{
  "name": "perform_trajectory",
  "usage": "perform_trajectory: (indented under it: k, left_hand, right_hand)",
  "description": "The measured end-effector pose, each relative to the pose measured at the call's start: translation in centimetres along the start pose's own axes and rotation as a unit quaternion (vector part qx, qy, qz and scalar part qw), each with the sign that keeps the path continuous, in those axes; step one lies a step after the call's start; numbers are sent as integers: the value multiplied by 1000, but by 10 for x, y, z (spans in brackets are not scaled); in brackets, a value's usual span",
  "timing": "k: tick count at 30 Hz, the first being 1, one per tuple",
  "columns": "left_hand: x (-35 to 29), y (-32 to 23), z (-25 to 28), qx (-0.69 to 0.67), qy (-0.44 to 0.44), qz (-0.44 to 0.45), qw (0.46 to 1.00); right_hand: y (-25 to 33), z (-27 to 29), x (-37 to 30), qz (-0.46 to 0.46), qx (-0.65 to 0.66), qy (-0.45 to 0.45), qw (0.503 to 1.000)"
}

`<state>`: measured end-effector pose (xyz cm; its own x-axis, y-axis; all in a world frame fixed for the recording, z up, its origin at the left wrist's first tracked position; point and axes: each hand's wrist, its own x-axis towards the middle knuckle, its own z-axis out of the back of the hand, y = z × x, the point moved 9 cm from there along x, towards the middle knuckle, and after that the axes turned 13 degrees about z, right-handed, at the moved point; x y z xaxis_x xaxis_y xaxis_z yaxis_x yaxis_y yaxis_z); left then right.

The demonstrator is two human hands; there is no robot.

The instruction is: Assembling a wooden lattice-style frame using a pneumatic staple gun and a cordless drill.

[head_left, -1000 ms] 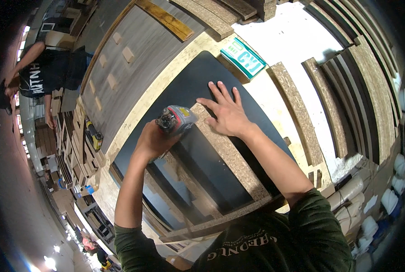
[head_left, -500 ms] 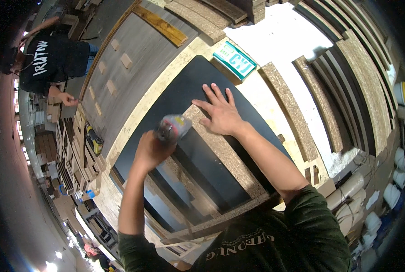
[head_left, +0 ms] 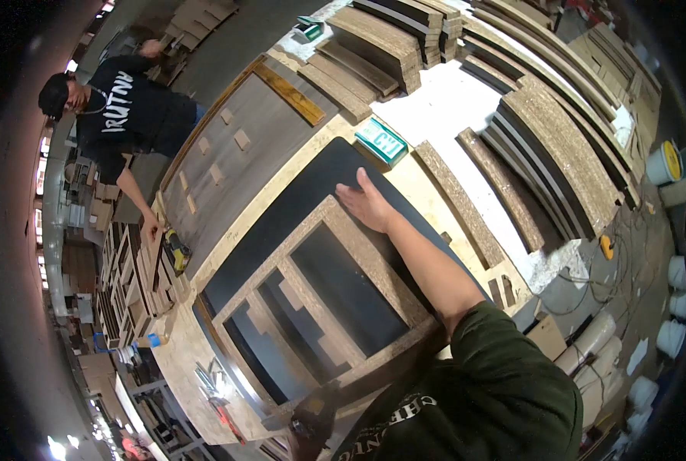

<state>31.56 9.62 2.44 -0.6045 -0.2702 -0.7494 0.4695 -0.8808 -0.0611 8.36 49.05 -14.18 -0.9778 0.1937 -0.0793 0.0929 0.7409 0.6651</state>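
Observation:
A frame of particle-board strips (head_left: 373, 265) lies on a black panel (head_left: 281, 180) on the worktable. My right hand (head_left: 364, 203) is over the frame's far right corner, fingers stretched out and thumb raised, holding nothing. My left hand is low by the panel's near edge, in shadow and partly blurred. It appears closed round a dark nail gun (head_left: 312, 422), whose outline is hard to make out. A teal and white box (head_left: 381, 142) sits beyond the panel's far corner.
Curved particle-board strips (head_left: 458, 203) and stacks of boards (head_left: 566, 146) stand at the right. At the left are a grey panel with small wood blocks (head_left: 241, 140), a yellow and black power tool (head_left: 176, 251) and another person (head_left: 127, 107). Red-handled pliers (head_left: 229, 422) lie near the front.
My left hand has drawn the nail gun from the frame's far corner back toward me. My right hand has lifted and turned on edge. The other person's arm has shifted.

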Motion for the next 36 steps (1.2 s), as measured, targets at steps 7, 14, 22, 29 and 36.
perform_trajectory:
  k: [7,14,22,29,36]
  left_hand:
    - [-13,80,-44,-157,-79,-91,980]
    - [3,86,-66,-256,-96,-215,938]
    - [-17,66,-63,-80,-81,-201,973]
    - [-9,156,-71,-54,-89,-198,975]
    - [-47,236,-69,-153,-26,-170,973]
  right_hand:
    - [-3,-17,-21,-23,-208,69,975]
    - [-5,-4,-138,-96,-212,62,970]
    - [13,8,-305,-6,-137,-130,982]
    - [-37,-18,-365,241,106,-371,890]
    - [-127,-70,-372,169,101,-366,909]
